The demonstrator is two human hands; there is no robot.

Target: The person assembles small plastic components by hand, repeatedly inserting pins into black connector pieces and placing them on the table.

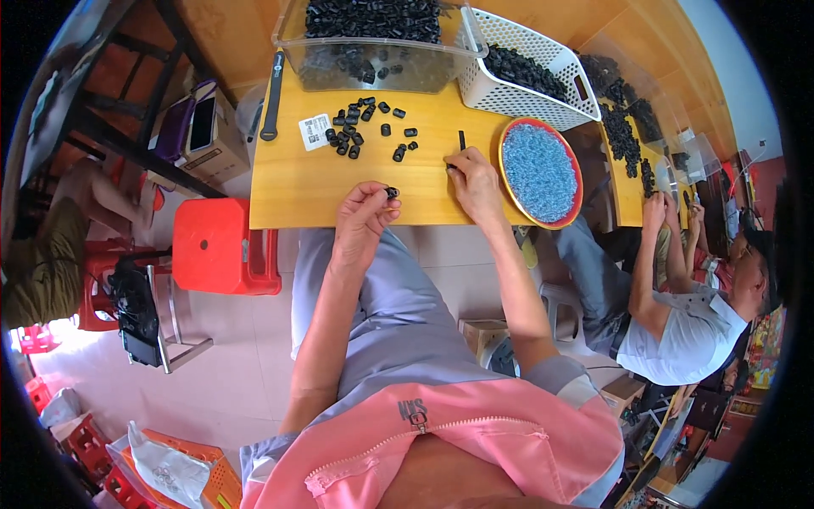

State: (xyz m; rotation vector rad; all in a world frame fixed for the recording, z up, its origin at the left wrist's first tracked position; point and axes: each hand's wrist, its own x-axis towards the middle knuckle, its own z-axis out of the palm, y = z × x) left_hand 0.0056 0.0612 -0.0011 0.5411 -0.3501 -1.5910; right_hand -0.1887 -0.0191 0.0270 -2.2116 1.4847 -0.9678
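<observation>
My left hand (360,216) pinches a small black plastic part (392,192) between thumb and fingertips at the near edge of the yellow table (288,182). My right hand (472,180) rests on the table beside a red-rimmed plate (573,165) of small blue pieces and grips a thin black rod (461,142) that stands upright. A scatter of several loose black parts (360,123) lies on the table just beyond both hands.
A clear bin (381,64) and a white basket (526,97) full of black parts stand at the back. A black tool (273,93) and a white label (315,131) lie left. Red stool (222,246) at left; another person (678,314) sits at right.
</observation>
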